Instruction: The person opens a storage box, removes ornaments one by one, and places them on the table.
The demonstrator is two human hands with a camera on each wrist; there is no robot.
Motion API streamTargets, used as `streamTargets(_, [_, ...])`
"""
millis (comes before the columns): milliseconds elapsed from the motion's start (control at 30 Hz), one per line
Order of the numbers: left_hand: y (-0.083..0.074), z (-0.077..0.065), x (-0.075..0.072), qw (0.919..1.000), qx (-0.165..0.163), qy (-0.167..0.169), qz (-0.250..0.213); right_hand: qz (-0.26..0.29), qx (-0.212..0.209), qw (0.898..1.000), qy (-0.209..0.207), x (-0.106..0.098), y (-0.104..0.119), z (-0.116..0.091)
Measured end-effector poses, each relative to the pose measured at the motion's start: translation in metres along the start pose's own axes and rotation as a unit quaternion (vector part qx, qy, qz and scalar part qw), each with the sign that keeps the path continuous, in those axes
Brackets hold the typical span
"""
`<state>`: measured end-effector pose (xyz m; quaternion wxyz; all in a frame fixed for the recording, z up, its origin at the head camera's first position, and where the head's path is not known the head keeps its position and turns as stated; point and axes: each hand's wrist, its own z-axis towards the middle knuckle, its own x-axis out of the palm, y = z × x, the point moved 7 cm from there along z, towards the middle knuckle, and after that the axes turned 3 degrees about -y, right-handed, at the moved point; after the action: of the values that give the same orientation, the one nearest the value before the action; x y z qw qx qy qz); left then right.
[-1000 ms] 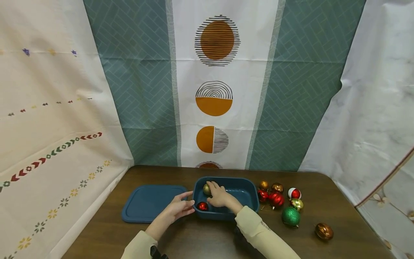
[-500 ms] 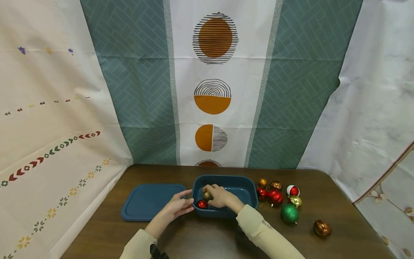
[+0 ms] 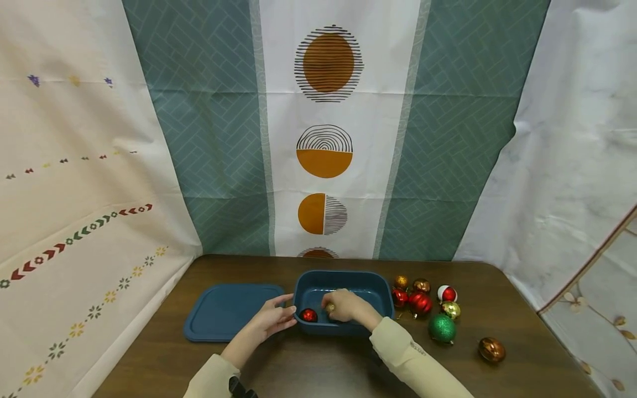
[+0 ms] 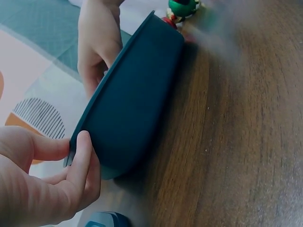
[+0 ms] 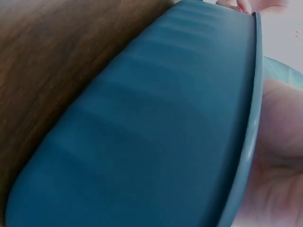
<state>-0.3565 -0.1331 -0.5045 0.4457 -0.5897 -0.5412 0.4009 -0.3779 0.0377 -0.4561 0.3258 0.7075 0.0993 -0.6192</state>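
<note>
A blue rectangular box [image 3: 338, 330] stands on the table. My left hand [image 3: 271, 319] pinches its left end; in the left wrist view the thumb and fingers [image 4: 84, 151] lie on either side of the rim. Inside the box, my right hand [image 3: 348, 307] curls round a small gold bauble [image 3: 330, 308], which the fingers partly cover. A shiny red bauble [image 3: 308, 315] lies in the box's front left corner, close to the gold one. In the right wrist view the box's outer wall [image 5: 142, 118] hides most of the right hand [image 5: 284, 156].
Left of the box lies a flat blue lid [image 3: 231, 312]. Several red, gold and brown baubles cluster on the right, among them a ribbed red one [image 3: 420, 303], a green glitter one [image 3: 442, 328] and a red-and-white one [image 3: 447, 293]. A copper bauble [image 3: 491, 350] lies apart, nearer the front.
My right hand has closed round the gold bauble and drawn it from the box's back left toward the front and right. The left hand keeps its place at the rim.
</note>
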Motion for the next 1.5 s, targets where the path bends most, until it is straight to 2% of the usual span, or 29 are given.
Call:
streamTargets(133, [0.001,-0.002,-0.001,1.0,0.0,0.0,0.003,0.033,-0.016,0.999,-0.024,-0.007,-0.003,-0.005])
streamTargets(300, [0.0,-0.002,-0.002,1.0,0.001,-0.002,-0.001,0.071,-0.014,0.995,-0.062,-0.015,-0.01,-0.009])
streamTargets(700, [-0.001,0.0,-0.001,1.0,0.004,0.009,0.0,0.103,0.04,0.979,-0.168,-0.042,-0.029,-0.023])
streamTargets(933, [-0.001,0.001,-0.004,1.0,0.001,-0.002,0.0,0.122,0.056,0.967,-0.215,-0.055,-0.043,-0.032])
streamTargets(1200, [-0.001,-0.001,-0.004,0.9999,-0.004,-0.009,0.006,0.136,0.096,0.958,-0.235,-0.064,-0.063,-0.048])
streamTargets(1500, [0.0,0.002,-0.001,0.9999,-0.004,-0.01,0.007,0.128,0.124,0.956,-0.235,-0.07,-0.084,-0.07])
